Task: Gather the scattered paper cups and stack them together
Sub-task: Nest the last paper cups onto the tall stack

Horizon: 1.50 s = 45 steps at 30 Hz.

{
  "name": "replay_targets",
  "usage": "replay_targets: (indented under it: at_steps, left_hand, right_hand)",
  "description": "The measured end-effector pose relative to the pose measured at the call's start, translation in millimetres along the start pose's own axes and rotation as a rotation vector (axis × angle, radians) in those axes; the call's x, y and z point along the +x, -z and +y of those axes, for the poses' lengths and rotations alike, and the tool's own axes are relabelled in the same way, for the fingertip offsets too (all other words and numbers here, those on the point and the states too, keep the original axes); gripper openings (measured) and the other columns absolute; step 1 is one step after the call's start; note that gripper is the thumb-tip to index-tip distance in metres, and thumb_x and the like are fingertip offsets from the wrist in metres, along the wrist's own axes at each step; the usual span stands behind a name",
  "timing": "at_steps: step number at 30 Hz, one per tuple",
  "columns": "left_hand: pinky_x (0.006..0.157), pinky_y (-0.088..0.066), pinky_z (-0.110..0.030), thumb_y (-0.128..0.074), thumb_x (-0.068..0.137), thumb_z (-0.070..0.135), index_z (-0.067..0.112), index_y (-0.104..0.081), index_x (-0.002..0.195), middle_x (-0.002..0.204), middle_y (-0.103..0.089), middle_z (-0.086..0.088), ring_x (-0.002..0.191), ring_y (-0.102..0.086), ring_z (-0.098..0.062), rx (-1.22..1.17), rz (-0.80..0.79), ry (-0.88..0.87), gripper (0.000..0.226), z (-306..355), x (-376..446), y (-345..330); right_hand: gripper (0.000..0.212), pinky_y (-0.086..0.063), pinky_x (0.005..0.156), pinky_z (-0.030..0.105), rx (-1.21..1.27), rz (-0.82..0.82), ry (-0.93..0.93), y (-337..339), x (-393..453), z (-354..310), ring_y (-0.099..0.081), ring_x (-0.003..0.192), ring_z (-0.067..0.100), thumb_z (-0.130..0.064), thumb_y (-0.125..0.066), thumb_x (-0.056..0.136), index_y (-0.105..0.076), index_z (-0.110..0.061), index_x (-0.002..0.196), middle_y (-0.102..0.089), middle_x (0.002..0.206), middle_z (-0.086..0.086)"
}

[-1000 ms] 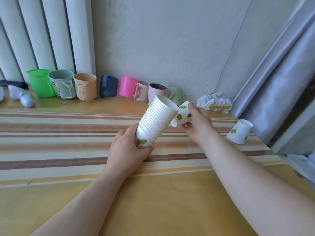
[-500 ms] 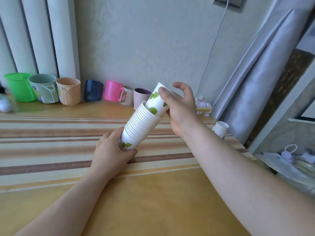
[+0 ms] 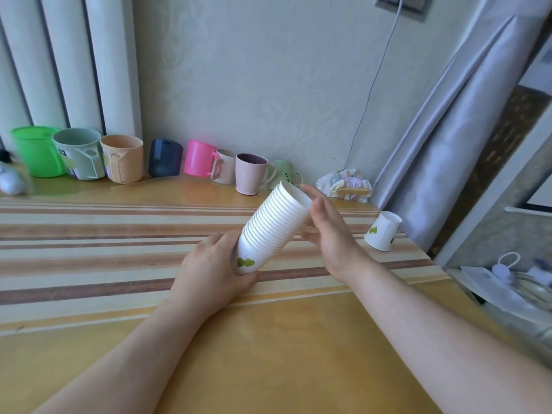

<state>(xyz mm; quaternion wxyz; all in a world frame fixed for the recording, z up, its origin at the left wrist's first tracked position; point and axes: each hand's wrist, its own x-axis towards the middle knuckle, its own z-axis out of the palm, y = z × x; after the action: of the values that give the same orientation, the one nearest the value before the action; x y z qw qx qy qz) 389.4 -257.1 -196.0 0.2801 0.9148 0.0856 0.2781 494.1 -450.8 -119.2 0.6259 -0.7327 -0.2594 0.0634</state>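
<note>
A: Now, as labelled from my remote station: my left hand (image 3: 210,271) has its fingers and thumb curled round the base of the stack of paper cups (image 3: 273,227); the stack is held above the bench (image 3: 268,339), tilted with its open mouth up and to the right; a green leaf print shows on the lowest cup.

B: And the right hand?

A: My right hand (image 3: 327,231) lies against the upper side of the stack near its rim; the fingers are straight and relaxed, touching the stack rather than pinching it; I see nothing else in that hand.

B: Any cup outside the stack?

A: One; a single paper cup (image 3: 382,231) stands upside down on the striped cloth (image 3: 89,249) near the bench's right edge, well apart from both hands.

B: Background?

A: Along the wall, a row of coloured mugs (image 3: 197,158); to their right, a crumpled packet (image 3: 345,183); beyond it, a grey curtain (image 3: 457,138).
</note>
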Motion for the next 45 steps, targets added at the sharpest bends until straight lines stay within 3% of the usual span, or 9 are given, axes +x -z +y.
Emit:
replay_targets:
  at_steps: [3, 7, 10, 14, 22, 28, 35, 39, 45]
  left_hand:
    - [0.074, -0.056, -0.039, -0.08, 0.065, 0.072, 0.033, -0.063, 0.113, 0.094, -0.065, 0.012, 0.086, -0.062, -0.018, 0.002, -0.051, -0.032, 0.064, 3, -1, 0]
    - [0.074, -0.056, -0.038, -0.083, 0.066, 0.069, 0.033, -0.062, 0.106, 0.09, -0.063, 0.014, 0.085, -0.063, -0.014, -0.003, -0.079, -0.03, 0.058, 3, -1, 0]
    - [0.07, -0.053, -0.032, -0.083, 0.067, 0.069, 0.036, -0.06, 0.103, 0.088, -0.063, 0.016, 0.083, -0.061, -0.008, -0.008, -0.087, -0.029, 0.054, 1, 1, -1]
    - [0.063, -0.042, -0.021, -0.087, 0.068, 0.065, 0.034, -0.059, 0.095, 0.084, -0.062, 0.017, 0.08, -0.058, -0.003, -0.007, -0.074, -0.023, 0.05, 0, 2, -1]
    - [0.067, -0.048, -0.029, -0.088, 0.067, 0.064, 0.033, -0.061, 0.095, 0.085, -0.063, 0.017, 0.081, -0.06, -0.002, -0.022, -0.079, -0.015, 0.049, 1, 0, 0]
    - [0.066, -0.044, -0.023, -0.088, 0.069, 0.064, 0.037, -0.061, 0.101, 0.088, -0.063, 0.018, 0.085, -0.06, -0.002, -0.045, -0.104, -0.028, 0.05, -1, -1, 2]
    - [0.067, -0.042, -0.021, -0.084, 0.069, 0.067, 0.041, -0.06, 0.107, 0.091, -0.063, 0.018, 0.085, -0.059, -0.002, -0.044, -0.116, -0.043, 0.052, -3, 0, 2]
    - [0.068, -0.046, -0.026, -0.085, 0.07, 0.065, 0.043, -0.057, 0.107, 0.09, -0.063, 0.019, 0.085, -0.06, -0.005, -0.055, -0.115, -0.045, 0.051, -1, 0, 2]
    - [0.072, -0.051, -0.033, -0.085, 0.07, 0.065, 0.039, -0.059, 0.105, 0.091, -0.062, 0.018, 0.086, -0.06, -0.006, -0.05, -0.115, -0.02, 0.051, 0, 0, 2]
  right_hand:
    - [0.076, -0.043, 0.104, 0.029, -0.11, 0.191, -0.009, 45, 9, 7, -0.062, 0.117, -0.004, -0.079, -0.049, 0.084, -0.066, -0.03, 0.139, -0.07, 0.125, -0.013]
    - [0.044, -0.04, 0.113, 0.033, -0.619, 0.498, -0.035, 121, 37, 26, -0.052, 0.138, 0.029, -0.038, -0.065, 0.094, -0.071, -0.025, 0.136, -0.06, 0.138, -0.002]
    - [0.061, -0.035, 0.116, 0.041, -0.98, 0.403, -0.251, 162, 49, 46, -0.031, 0.147, 0.039, -0.024, -0.062, 0.099, -0.049, -0.031, 0.158, -0.033, 0.167, 0.002]
    - [0.082, -0.035, 0.123, 0.055, -1.212, 0.087, -0.464, 178, 42, 74, -0.02, 0.155, 0.043, -0.041, -0.061, 0.101, -0.015, -0.048, 0.168, 0.007, 0.178, -0.009]
    - [0.048, -0.054, 0.094, 0.046, -1.261, 0.323, -0.342, 181, 40, 66, -0.05, 0.131, 0.035, -0.052, -0.06, 0.101, -0.058, -0.025, 0.141, -0.041, 0.136, 0.005]
    - [0.018, -0.044, 0.078, 0.035, -1.139, 0.349, -0.284, 179, 42, 55, -0.06, 0.102, 0.03, -0.029, -0.067, 0.094, -0.059, -0.022, 0.08, -0.051, 0.123, 0.003]
    - [0.071, -0.055, 0.092, 0.039, -1.1, 0.159, -0.691, 178, 35, 37, -0.061, 0.117, 0.037, -0.027, -0.063, 0.088, -0.039, -0.02, 0.154, -0.057, 0.137, 0.013]
    - [0.097, -0.058, 0.092, 0.04, -1.002, 0.147, -0.766, 183, 26, 47, -0.063, 0.111, 0.03, -0.039, -0.082, 0.072, -0.04, -0.026, 0.159, -0.06, 0.132, 0.006]
    - [0.03, -0.056, 0.07, 0.03, 0.465, 0.5, -0.427, 106, 36, -1, -0.071, 0.086, 0.017, -0.04, -0.073, 0.1, -0.067, -0.022, 0.124, -0.074, 0.103, 0.0]
